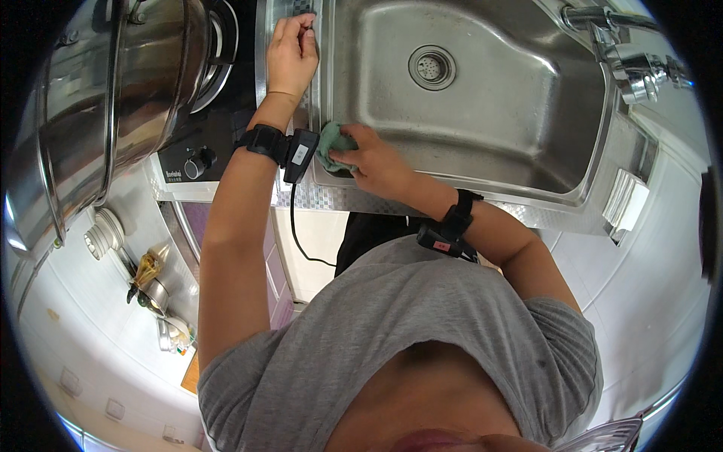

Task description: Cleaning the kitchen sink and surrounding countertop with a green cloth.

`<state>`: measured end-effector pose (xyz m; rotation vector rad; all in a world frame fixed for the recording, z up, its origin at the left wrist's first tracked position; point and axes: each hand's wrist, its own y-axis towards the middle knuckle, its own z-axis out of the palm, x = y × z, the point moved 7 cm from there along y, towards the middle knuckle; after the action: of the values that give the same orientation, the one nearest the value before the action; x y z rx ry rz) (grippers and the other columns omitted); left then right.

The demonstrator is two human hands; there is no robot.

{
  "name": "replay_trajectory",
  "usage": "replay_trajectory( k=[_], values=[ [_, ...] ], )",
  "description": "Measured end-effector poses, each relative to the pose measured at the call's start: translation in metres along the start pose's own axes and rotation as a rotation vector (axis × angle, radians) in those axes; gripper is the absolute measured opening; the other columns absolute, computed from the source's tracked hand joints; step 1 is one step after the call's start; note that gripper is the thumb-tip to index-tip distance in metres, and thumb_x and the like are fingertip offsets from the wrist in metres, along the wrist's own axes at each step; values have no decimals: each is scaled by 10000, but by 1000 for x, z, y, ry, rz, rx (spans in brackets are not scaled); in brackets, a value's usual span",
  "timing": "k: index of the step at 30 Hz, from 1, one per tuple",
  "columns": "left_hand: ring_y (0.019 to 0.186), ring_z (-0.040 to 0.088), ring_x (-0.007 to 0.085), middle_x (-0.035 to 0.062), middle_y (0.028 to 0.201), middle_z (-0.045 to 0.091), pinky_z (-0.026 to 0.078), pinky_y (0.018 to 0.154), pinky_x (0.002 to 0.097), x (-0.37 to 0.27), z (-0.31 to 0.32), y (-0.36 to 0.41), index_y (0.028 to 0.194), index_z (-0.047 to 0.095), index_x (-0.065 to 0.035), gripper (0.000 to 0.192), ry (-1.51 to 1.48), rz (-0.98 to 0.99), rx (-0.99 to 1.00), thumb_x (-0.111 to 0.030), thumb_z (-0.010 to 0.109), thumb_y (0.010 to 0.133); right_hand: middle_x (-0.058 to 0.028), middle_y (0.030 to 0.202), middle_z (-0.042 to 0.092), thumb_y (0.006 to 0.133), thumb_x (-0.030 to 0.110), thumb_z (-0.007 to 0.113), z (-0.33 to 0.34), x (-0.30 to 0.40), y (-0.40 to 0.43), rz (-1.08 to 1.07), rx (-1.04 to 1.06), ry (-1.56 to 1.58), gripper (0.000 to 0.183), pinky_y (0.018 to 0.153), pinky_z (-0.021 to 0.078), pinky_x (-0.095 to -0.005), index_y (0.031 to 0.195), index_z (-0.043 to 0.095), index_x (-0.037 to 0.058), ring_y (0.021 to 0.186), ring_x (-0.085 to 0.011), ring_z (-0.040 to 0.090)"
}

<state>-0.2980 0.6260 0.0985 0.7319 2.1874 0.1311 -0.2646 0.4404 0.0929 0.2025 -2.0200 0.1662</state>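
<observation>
A crumpled green cloth (337, 148) lies at the near left corner of the stainless steel sink (452, 116). My right hand (375, 161) grips it against the sink's rim, its fingers partly sunk in the folds. My left hand (292, 53) is further away, over the metal strip between the sink and the black gas hob. Its fingers are curled near the thumb; whether something small is between them I cannot tell. The basin's drain strainer (431, 68) is in view. Each wrist wears a black strap with a small device.
A chrome faucet (635, 70) stands at the sink's right. On the left, the black hob (226, 133) has a control knob (199, 164), and a large shiny metal vessel or hood (113, 113) looms above it. White folded cloths or papers (626, 200) sit at the right counter edge.
</observation>
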Motion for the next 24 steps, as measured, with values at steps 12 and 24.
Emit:
replay_trajectory(
  k=[12, 24],
  values=[
    [901, 441, 293, 105, 988, 466, 384, 775, 352, -37, 7, -14, 1013, 496, -70, 285, 263, 175, 45, -38, 501, 730, -109, 893, 485, 600, 10, 525, -25, -33, -29, 126, 243, 20, 287, 693, 408, -308, 873, 586, 75, 788, -222, 481],
    [925, 423, 299, 156, 981, 479, 330, 831, 361, -24, 11, -15, 1112, 417, -21, 339, 197, 32, 123, 3, 405, 774, -192, 1292, 275, 817, 239, 455, 41, -83, 20, 739, -169, 1195, 570, 954, 207, -300, 1303, 193, 94, 1196, -268, 256]
  ],
)
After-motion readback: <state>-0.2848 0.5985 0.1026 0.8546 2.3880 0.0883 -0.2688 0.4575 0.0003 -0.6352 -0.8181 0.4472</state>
